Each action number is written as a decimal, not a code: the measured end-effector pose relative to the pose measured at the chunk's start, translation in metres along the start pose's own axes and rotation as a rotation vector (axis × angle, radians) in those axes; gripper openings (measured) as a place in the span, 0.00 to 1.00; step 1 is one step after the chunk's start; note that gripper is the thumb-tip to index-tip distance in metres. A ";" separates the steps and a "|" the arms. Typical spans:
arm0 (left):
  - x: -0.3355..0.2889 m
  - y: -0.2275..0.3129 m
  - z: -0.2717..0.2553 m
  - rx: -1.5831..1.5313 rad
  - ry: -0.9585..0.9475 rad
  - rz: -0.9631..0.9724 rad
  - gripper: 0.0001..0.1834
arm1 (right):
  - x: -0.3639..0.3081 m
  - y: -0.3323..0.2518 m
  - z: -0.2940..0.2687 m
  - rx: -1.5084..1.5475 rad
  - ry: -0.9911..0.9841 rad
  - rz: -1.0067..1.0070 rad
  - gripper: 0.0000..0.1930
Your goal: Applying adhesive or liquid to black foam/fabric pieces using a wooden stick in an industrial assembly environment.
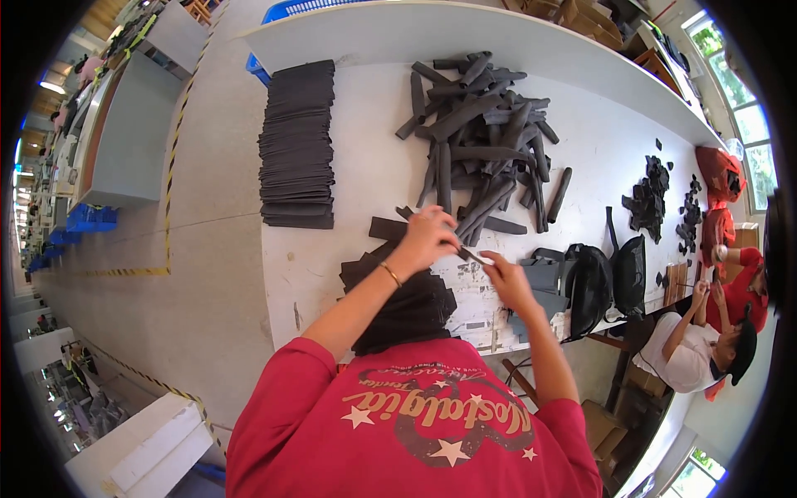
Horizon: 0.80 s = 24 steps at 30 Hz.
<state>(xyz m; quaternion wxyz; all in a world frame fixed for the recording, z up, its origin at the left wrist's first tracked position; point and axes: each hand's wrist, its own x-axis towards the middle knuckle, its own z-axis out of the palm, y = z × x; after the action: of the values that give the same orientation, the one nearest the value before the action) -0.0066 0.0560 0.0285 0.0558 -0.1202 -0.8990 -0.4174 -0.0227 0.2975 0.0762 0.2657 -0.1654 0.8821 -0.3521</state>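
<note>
My left hand (428, 239) is closed round a narrow black fabric piece (465, 253), one end of which shows toward my right hand. At that end my right hand (507, 278) is closed in a pinch, and a thin light-coloured tip shows at its fingers; what it is I cannot make out. Below my left hand lies a fanned stack of black fabric pieces (407, 311), reaching to my shirt. Just beyond both hands, a loose heap of rolled dark tubes (486, 153) covers the middle of the white table (365, 124).
A neat row of folded black pieces (297, 145) lies along the table's left side. Black bags (591, 290) and grey sheets (544, 286) are at the right, with small black scraps (647, 199) farther off. A raised white board (498, 41) edges the back. Two people (697, 349) work at the far right.
</note>
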 end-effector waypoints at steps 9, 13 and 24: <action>-0.061 -0.005 0.000 -1.894 0.661 -0.740 0.16 | -0.016 -0.018 0.099 0.571 -0.039 -0.029 0.11; -0.053 0.017 0.005 -1.902 0.832 -0.799 0.12 | -0.018 -0.052 0.123 0.283 0.219 -0.139 0.09; -0.051 -0.031 -0.054 -1.423 0.949 -0.772 0.14 | -0.120 -0.005 0.086 0.215 -0.148 -0.023 0.10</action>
<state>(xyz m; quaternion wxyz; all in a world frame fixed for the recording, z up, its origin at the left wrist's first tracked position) 0.0345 -0.0134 0.0306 0.1877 0.3635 -0.2934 -0.8640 0.1251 0.3057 0.0695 0.3422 -0.1715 0.8152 -0.4345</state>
